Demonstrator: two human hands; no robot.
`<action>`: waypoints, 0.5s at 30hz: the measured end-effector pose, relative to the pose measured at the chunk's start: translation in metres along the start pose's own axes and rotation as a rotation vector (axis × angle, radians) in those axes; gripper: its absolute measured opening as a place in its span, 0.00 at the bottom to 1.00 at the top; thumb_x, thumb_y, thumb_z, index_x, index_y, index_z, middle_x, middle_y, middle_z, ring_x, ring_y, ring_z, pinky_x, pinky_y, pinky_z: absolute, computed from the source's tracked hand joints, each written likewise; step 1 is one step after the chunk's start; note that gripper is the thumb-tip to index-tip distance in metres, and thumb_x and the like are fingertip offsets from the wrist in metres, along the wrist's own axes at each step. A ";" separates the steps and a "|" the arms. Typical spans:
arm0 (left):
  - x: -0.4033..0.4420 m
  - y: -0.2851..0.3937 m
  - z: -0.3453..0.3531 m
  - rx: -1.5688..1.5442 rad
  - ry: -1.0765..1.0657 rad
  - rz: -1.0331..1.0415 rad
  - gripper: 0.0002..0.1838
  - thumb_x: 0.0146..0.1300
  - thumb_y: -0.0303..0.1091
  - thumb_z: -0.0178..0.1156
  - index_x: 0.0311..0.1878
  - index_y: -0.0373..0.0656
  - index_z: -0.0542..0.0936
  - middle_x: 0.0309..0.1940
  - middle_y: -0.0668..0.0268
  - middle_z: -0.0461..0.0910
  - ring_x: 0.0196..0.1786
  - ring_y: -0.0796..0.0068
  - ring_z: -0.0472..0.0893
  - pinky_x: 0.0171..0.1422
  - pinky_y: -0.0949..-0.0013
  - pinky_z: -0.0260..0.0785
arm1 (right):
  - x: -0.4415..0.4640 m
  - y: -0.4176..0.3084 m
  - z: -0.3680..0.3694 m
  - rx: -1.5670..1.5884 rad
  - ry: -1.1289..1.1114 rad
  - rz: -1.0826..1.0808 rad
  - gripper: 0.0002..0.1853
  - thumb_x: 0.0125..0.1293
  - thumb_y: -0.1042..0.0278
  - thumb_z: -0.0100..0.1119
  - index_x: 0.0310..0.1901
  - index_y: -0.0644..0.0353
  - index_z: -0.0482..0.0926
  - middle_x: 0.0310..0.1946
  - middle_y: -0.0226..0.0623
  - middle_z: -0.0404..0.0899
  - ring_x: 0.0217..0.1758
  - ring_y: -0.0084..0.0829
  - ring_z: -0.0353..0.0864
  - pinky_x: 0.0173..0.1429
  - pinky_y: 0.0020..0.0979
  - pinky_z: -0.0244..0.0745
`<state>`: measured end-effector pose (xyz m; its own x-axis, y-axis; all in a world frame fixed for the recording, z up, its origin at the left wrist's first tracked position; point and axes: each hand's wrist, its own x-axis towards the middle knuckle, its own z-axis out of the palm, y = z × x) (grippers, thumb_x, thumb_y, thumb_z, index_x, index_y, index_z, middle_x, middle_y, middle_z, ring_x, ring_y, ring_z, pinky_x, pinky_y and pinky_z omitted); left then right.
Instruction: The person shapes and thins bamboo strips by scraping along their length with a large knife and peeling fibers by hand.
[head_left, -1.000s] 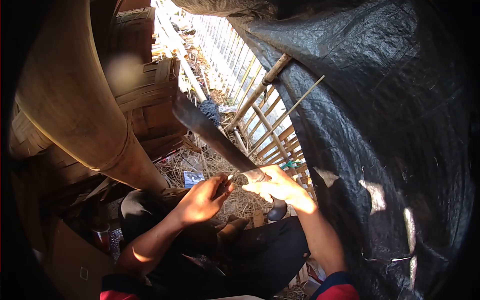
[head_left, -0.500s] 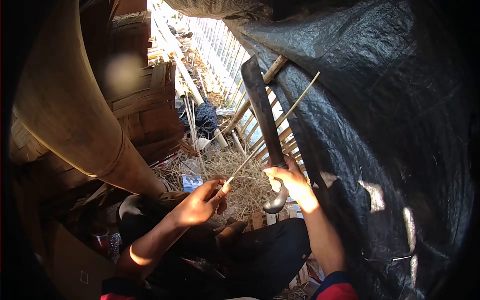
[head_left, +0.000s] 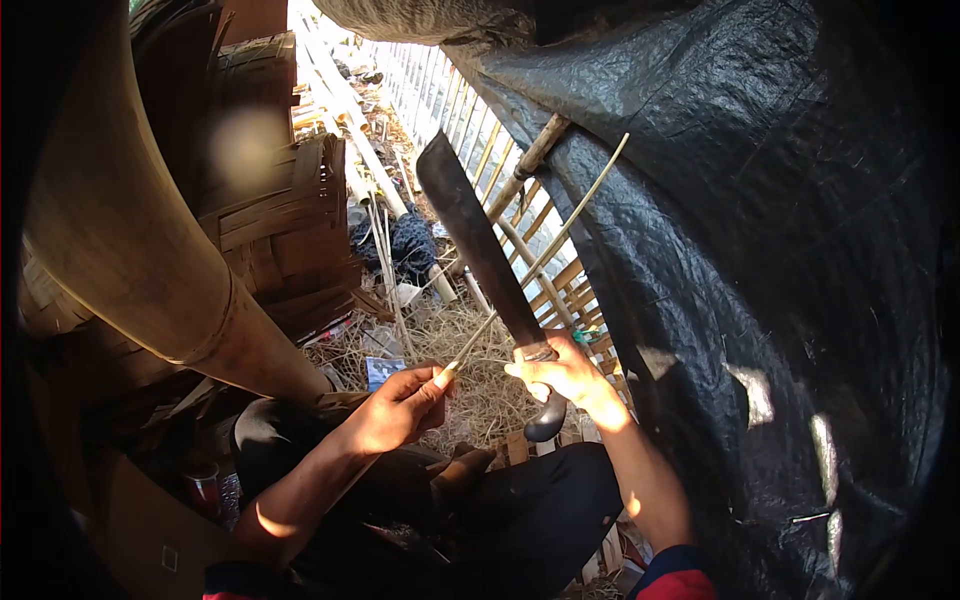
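My left hand point(head_left: 405, 405) pinches the near end of a thin, pale bamboo stick point(head_left: 592, 190), which slants away up and to the right, passing behind the blade. Wrapped round the dark curved handle of a machete point(head_left: 475, 235) is my right hand point(head_left: 565, 378). The broad dark blade points up and to the left, crossing in front of the stick. Below the fist, the rounded butt of the handle shows. Both hands are above my lap, a little apart from each other.
Pale shavings point(head_left: 480, 390) cover the ground ahead. A thick bamboo pole point(head_left: 150, 220) leans at left beside a woven bamboo panel point(head_left: 275, 215). Black plastic sheeting point(head_left: 760, 250) hangs at right, next to a bamboo slat fence point(head_left: 540, 225). A dark cloth point(head_left: 410, 245) lies beyond the shavings.
The machete has tilted left, its tip swinging left and slightly down. My right hand has shifted slightly left and lower. My left hand keeps its pinch on the stick.
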<state>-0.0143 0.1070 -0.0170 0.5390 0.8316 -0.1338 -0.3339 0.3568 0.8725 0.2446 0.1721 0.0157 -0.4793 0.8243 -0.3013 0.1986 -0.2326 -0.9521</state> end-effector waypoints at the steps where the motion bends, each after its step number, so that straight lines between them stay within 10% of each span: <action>1: 0.000 0.000 -0.001 -0.005 0.009 -0.033 0.13 0.77 0.41 0.43 0.41 0.42 0.72 0.18 0.76 0.63 0.18 0.87 0.57 0.20 0.79 0.48 | 0.001 0.001 0.002 0.019 -0.080 0.037 0.10 0.60 0.66 0.68 0.29 0.58 0.75 0.16 0.24 0.71 0.14 0.15 0.68 0.20 0.22 0.62; 6: -0.002 0.002 0.000 -0.022 -0.008 -0.077 0.14 0.76 0.42 0.43 0.42 0.43 0.72 0.18 0.76 0.62 0.18 0.87 0.57 0.20 0.79 0.47 | 0.006 0.004 0.001 -0.307 -0.164 -0.017 0.11 0.58 0.63 0.70 0.31 0.59 0.79 0.18 0.23 0.74 0.17 0.14 0.70 0.21 0.20 0.64; 15: -0.006 0.008 0.004 0.094 -0.014 -0.034 0.14 0.77 0.40 0.42 0.50 0.41 0.74 0.20 0.76 0.64 0.20 0.88 0.59 0.22 0.79 0.50 | -0.003 -0.003 -0.002 0.108 0.126 -0.024 0.11 0.60 0.67 0.68 0.34 0.61 0.75 0.15 0.25 0.70 0.13 0.16 0.68 0.18 0.22 0.63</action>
<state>-0.0172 0.1032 -0.0070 0.5598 0.8134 -0.1580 -0.2415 0.3425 0.9080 0.2467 0.1716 0.0196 -0.3706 0.8867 -0.2765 0.0919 -0.2612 -0.9609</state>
